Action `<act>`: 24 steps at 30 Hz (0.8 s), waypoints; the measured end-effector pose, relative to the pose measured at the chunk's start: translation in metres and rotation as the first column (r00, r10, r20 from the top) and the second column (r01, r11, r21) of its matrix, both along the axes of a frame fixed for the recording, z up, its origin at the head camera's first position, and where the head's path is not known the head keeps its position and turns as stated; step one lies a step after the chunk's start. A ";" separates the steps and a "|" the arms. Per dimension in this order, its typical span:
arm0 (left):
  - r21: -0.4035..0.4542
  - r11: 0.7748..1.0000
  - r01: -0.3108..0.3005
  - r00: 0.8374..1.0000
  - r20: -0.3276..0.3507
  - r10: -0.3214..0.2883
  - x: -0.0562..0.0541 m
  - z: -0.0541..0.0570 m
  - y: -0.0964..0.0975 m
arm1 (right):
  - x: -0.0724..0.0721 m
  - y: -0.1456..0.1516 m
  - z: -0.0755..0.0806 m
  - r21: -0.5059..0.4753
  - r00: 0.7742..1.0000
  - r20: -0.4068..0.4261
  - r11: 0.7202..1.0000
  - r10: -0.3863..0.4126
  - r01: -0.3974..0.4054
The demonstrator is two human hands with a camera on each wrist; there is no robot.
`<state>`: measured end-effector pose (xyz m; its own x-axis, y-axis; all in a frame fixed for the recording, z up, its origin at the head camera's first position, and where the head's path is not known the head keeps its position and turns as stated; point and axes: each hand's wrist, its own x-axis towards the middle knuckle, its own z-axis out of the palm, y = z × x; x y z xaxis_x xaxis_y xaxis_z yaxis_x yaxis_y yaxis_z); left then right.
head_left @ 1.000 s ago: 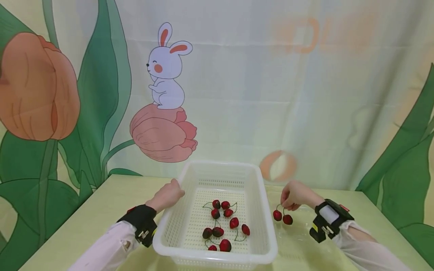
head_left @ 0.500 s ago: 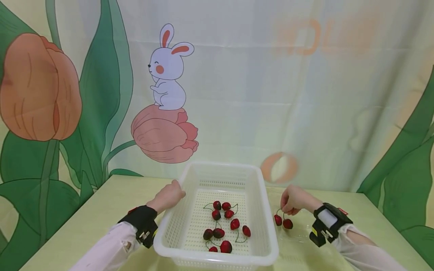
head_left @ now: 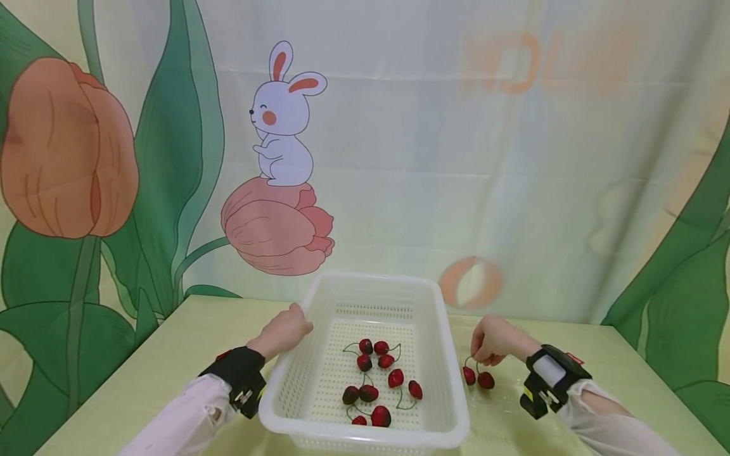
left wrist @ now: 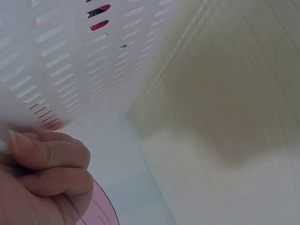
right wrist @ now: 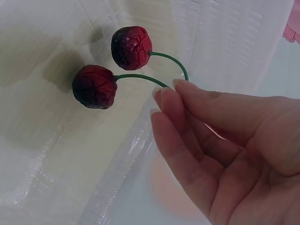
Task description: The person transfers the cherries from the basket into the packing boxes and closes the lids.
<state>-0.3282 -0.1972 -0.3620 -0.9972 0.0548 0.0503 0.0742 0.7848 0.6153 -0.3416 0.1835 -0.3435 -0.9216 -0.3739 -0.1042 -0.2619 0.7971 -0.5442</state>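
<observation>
My left hand [head_left: 285, 329] grips the left rim of a white perforated plastic basket [head_left: 456, 418]; in the left wrist view its fingers [left wrist: 61, 154] curl at the basket's edge. Several red cherries [head_left: 381, 416] with green stems, some dark on one side, lie on the basket floor. To the right of the basket, my right hand [head_left: 495, 339] pinches the stems of a pair of cherries [right wrist: 95, 86] between thumb and fingertips. The pair hangs over a clear plastic tray [right wrist: 117, 178], close above its bottom.
The basket stands on a pale yellow table [head_left: 228, 316], tilted toward me in view. Behind the table hangs a curtain [head_left: 388, 158] printed with a rabbit and tulips. The clear tray sits right beside the basket's right wall.
My right hand has lowered the cherry pair toward the clear tray, moving slightly down in the head view. The left hand keeps its hold on the basket rim.
</observation>
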 end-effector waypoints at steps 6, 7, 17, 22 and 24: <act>-0.009 1.000 -0.006 1.000 -0.005 0.006 0.000 -0.001 0.000 | 0.001 -0.002 -0.001 0.004 1.000 -0.004 1.000 -0.002 0.002; -0.011 1.000 -0.007 1.000 -0.006 0.007 0.000 -0.001 0.000 | 0.000 -0.002 -0.002 0.005 1.000 -0.006 1.000 -0.002 0.002; -0.031 0.999 -0.014 1.000 -0.004 0.014 0.000 0.000 0.001 | 0.000 -0.001 -0.003 0.009 1.000 -0.010 1.000 0.000 0.000; -0.040 0.999 -0.007 1.000 -0.011 0.006 0.002 0.001 0.001 | 0.000 0.000 -0.002 -0.001 1.000 -0.011 1.000 -0.015 0.015; -0.037 0.999 -0.006 1.000 -0.009 0.005 0.002 0.002 0.001 | 0.000 0.000 -0.001 -0.005 1.000 -0.016 1.000 -0.011 0.011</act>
<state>-0.3261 -0.1964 -0.3602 -0.9970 0.0513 0.0572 0.0751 0.8072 0.5855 -0.3420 0.1839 -0.3442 -0.9272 -0.3642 -0.0878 -0.2615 0.7971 -0.5442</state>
